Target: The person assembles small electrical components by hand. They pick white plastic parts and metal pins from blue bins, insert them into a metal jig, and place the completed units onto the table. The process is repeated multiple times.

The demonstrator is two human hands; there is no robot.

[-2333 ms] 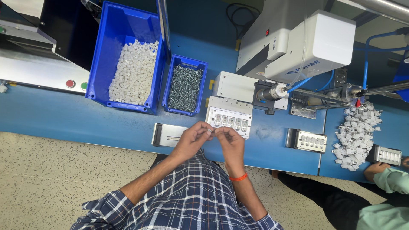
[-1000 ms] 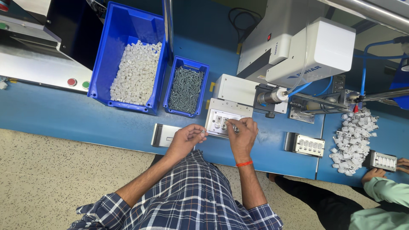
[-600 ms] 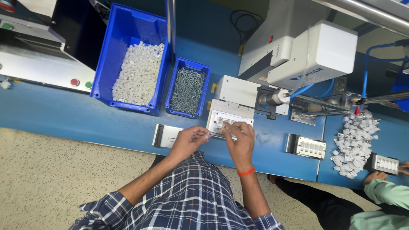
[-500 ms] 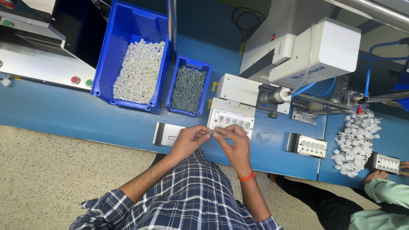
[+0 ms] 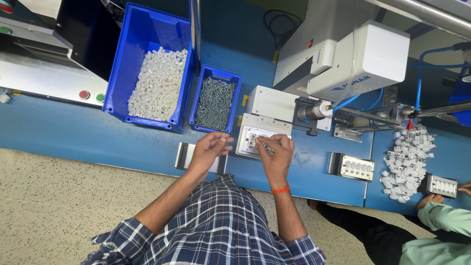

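My left hand (image 5: 208, 150) hovers over a small metal jig (image 5: 184, 156) at the bench's front edge, its fingers pinched on a small screw. My right hand (image 5: 277, 153), with an orange band on the wrist, rests at the white fixture plate (image 5: 251, 142) and pinches a small part against it. A small blue bin of dark screws (image 5: 215, 102) stands just beyond my left hand. A larger blue bin of small white plastic parts (image 5: 158, 86) stands to its left.
A grey and white machine (image 5: 351, 58) with blue hoses stands behind the fixture. Two loaded jigs (image 5: 354, 167) (image 5: 442, 185) and a heap of white parts (image 5: 407, 155) lie to the right. A co-worker's hand (image 5: 431, 198) in a green sleeve rests there. A control panel with buttons (image 5: 91, 95) is at far left.
My hands, which were together near my body, have parted. The right hand has gone back to the fixture plate and the left has drifted over the jig.
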